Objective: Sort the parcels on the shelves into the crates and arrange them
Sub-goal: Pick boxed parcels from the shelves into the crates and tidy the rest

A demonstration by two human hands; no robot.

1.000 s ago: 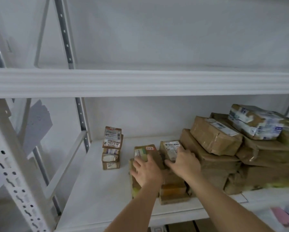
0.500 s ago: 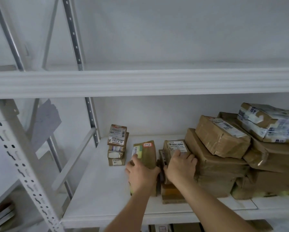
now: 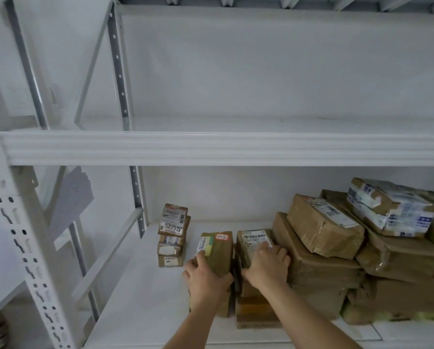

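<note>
Brown taped parcels sit on the lower white shelf [image 3: 140, 293]. My left hand [image 3: 205, 280] grips the near end of a parcel with a red-edged label [image 3: 219, 248], which stands on more parcels. My right hand [image 3: 267, 267] is clamped on the barcode-labelled parcel [image 3: 253, 241] right beside it, atop another short stack. A small stack of labelled boxes [image 3: 173, 235] stands apart to the left. A big pile of larger parcels [image 3: 336, 248] fills the right side, touching the stack under my right hand.
The upper shelf [image 3: 236, 147] crosses the view above the parcels. White perforated uprights [image 3: 22, 248] and a diagonal brace [image 3: 110, 253] stand on the left. Bare shelf surface lies left of and in front of the stacks.
The view has tilted up, showing more of the upper shelf. Both hands have slid back and closed on the near ends of the two top parcels, which now sit slightly apart.
</note>
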